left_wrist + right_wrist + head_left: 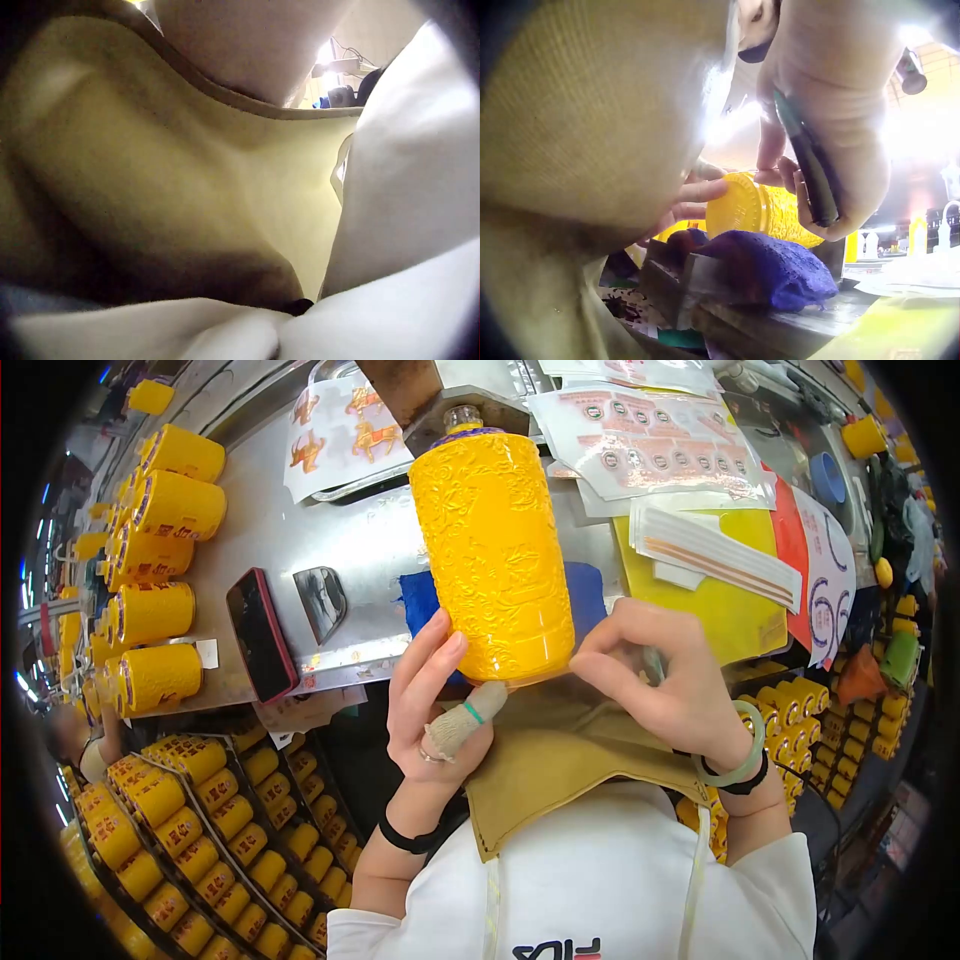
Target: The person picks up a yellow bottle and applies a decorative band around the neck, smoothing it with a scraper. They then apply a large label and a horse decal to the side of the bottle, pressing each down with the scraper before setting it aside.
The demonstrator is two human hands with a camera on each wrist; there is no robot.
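Note:
A yellow embossed bottle (495, 550) lies with its neck toward the far side and its base toward the person. Under it is a blue-purple cloth (772, 270) over a metal rest. My left hand (440, 705) holds the bottle by its base, fingers along the side; a fabric cot with a green band covers the thumb. At the base's right edge, my right hand (665, 675) has thumb and forefinger pinched together. A slim dark tool with a green end (810, 165) is tucked in its curled fingers. The left wrist view shows only apron and sleeve, no hand.
A phone (262, 635) and a dark glossy piece (320, 603) lie left of the bottle. Yellow containers (160, 615) line the left edge. Sticker sheets (655, 445), white strips (715, 555) and a yellow sheet (735, 620) lie right. A metal bracket (425, 425) stands by the neck.

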